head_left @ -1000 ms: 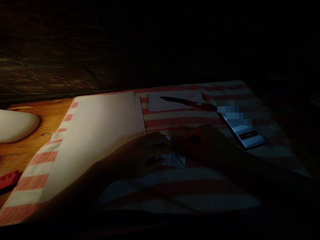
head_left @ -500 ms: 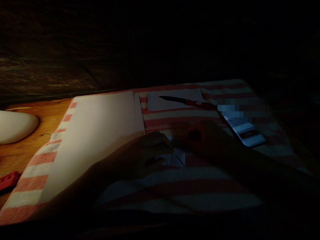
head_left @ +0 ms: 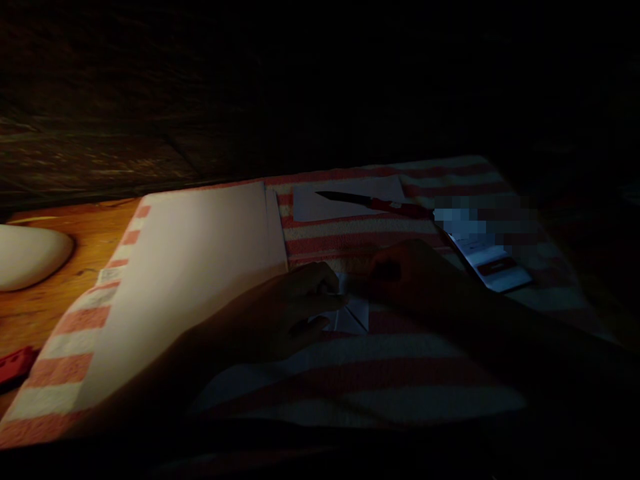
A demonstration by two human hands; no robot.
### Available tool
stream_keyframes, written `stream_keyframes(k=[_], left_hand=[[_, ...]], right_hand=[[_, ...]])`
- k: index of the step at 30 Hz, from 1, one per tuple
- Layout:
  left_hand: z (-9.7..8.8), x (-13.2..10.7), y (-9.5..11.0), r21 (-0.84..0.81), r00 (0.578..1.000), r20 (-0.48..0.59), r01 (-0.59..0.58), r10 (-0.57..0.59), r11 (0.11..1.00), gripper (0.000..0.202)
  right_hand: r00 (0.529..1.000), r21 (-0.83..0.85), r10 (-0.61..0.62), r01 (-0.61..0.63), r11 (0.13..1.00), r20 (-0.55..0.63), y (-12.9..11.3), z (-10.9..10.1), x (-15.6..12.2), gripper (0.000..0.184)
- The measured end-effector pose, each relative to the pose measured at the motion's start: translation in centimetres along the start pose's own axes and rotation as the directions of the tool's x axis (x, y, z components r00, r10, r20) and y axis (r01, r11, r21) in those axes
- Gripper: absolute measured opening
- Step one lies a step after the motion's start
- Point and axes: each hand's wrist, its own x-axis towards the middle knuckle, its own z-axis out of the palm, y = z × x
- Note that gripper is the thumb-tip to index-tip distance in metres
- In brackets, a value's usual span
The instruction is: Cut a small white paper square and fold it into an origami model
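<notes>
free strip of striped towel (head_left: 325, 241) between right hand (head_left: 400, 270) and knife (head_left: 370, 201), smartphone (head_left: 500, 263) in the way farther right, low flat paper sheets (head_left: 200, 247) passable at left, left forearm (head_left: 200, 353) crossing their near end, dark wall (head_left: 125, 153) behind

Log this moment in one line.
left hand: touching folded paper; right hand: close by, grip unclear; knife: partly over paper slip; phone: screen lit
</notes>
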Motion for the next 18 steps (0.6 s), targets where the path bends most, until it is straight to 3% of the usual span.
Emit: stream_keyframes(k=[9, 15, 18], left_hand=[[-0.12, 0.14, -0.02, 0.036, 1.000, 0.017, -0.017, 0.017, 0.999, 0.027], [-0.06, 0.06, -0.02, 0.191, 0.999, 0.026, -0.035, 0.031, 0.981, 0.025], [-0.13, 0.10, -0.11, 0.131, 0.997, 0.000, -0.071, 0.071, 0.989, 0.024]], right_hand=[[1.000, 0.003, 0.009, -0.009, 1.000, -0.013, 0.12, 0.15, -0.13, 0.026], [0.999, 0.030, 0.011, -0.009, 1.000, -0.045, 0.15, 0.23, -0.18, 0.020], [0.998, 0.011, -0.003, 0.004, 1.000, -0.062, 0.35, 0.39, -0.13, 0.020]])
